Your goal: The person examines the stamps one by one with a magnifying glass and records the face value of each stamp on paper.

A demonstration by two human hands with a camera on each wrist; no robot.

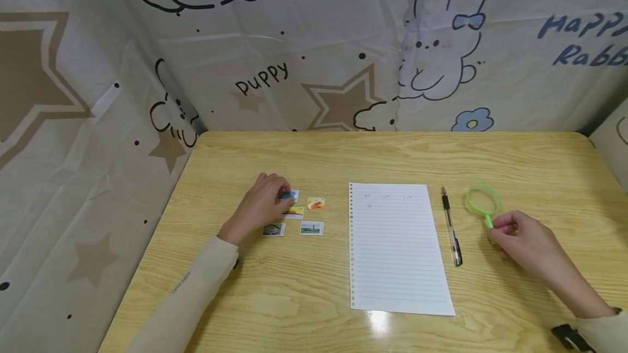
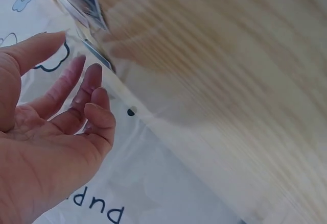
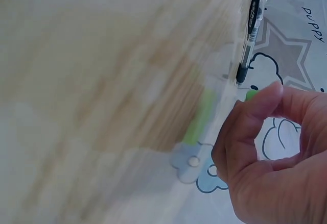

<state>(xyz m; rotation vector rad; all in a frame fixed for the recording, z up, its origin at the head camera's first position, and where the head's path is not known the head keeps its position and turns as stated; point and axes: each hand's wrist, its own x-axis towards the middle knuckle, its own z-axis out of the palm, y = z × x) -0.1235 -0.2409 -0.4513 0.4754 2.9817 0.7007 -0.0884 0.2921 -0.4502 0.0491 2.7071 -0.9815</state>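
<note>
At the left of the table in the head view, my left hand [image 1: 262, 200] reaches over a blue stamp [image 1: 295, 195], partly covering it. The left wrist view shows that hand's fingers loosely bent and apart from the thumb, with nothing between them. Around it lie a yellow stamp [image 1: 295, 212], a yellow-and-red stamp [image 1: 316, 204], a dark stamp [image 1: 273, 230] and a green-and-white stamp [image 1: 311, 228]. On the right, my right hand [image 1: 525, 241] pinches the handle of a green magnifying glass [image 1: 488, 219] between thumb and fingers. Its handle end is mostly hidden by the hand.
A lined sheet of paper [image 1: 399, 255] with faint writing near its top lies mid-table. Between it and the magnifying glass is a black-and-clear pen [image 1: 451, 226]. Printed cloth [image 1: 314, 42] hangs behind the wooden table [image 1: 275, 304] and along its left side.
</note>
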